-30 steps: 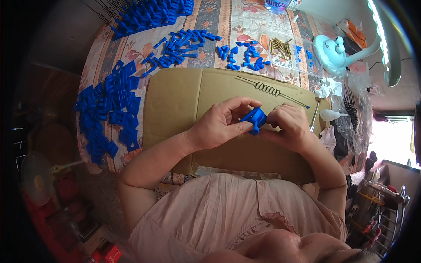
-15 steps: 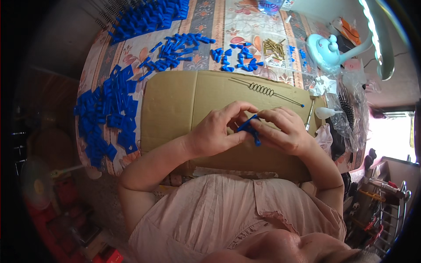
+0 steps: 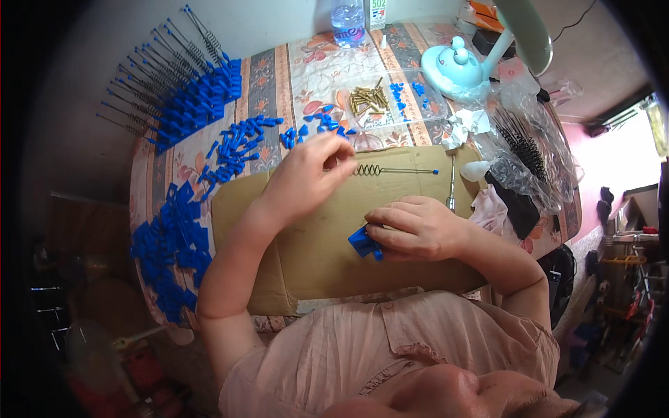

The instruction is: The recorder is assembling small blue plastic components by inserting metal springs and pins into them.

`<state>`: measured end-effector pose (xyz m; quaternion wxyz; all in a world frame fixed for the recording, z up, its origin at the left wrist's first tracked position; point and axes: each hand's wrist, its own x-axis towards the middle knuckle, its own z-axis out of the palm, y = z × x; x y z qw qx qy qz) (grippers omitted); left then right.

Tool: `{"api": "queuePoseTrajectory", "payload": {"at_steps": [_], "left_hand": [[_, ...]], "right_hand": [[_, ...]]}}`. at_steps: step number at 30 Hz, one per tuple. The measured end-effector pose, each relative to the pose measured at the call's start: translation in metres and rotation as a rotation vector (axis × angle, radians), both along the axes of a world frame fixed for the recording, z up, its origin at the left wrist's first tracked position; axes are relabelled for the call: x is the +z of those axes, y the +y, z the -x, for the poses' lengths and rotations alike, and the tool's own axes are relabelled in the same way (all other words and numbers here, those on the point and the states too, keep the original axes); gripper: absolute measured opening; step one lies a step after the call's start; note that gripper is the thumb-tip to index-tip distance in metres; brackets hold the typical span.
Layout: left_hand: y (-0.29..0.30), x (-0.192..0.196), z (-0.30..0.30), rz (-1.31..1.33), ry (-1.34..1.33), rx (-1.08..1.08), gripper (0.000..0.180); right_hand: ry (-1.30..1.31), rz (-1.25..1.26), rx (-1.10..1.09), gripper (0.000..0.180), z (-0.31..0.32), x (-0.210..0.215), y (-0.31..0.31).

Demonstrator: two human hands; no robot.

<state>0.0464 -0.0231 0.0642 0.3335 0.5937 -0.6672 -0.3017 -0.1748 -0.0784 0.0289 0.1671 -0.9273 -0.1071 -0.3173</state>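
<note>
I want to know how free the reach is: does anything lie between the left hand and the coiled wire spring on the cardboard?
Nothing visible does. The left hand is right at the coil end of the wire spring, fingertips at or over it; whether they grip it cannot be told. The cardboard around it is bare, and the right hand holds a blue plastic piece nearer the body.

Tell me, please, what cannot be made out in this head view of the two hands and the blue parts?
- Blue part: mostly covered by the right hand, so its shape is unclear.
- Left hand: its fingertips hide the near end of the coiled wire; whether they grip it cannot be told.
- Brass pieces: too small to tell their kind.
- Lamp: top cut off by the upper edge.
</note>
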Motion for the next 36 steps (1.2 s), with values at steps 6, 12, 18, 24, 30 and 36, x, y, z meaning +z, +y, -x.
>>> {"api": "queuePoseTrajectory", "payload": {"at_steps": [6,12,18,24,30,36], "left_hand": [[-0.092,-0.021,0.004,0.222,-0.379,0.023,0.012],[-0.149,-0.026,0.039,0.186,-0.557,-0.095,0.011],[-0.182,-0.038,0.053,0.065,-0.785,-0.040,0.009],[-0.179,-0.034,0.037,0.078,-0.698,-0.073,0.015],[-0.122,0.005,0.014,-0.012,-0.382,-0.083,0.019],[-0.017,0.041,0.007,-0.186,-0.157,-0.209,0.017]], "right_hand": [[0.008,0.050,-0.020,0.032,0.003,-0.010,-0.002],[0.019,0.096,-0.037,0.033,0.004,-0.016,-0.007],[0.035,0.106,-0.037,0.032,0.004,-0.012,-0.008],[-0.004,0.075,-0.050,0.032,0.000,-0.015,-0.009],[-0.047,0.065,-0.083,0.033,0.004,-0.008,-0.012],[-0.064,0.094,-0.244,0.036,0.004,-0.012,-0.015]]}}
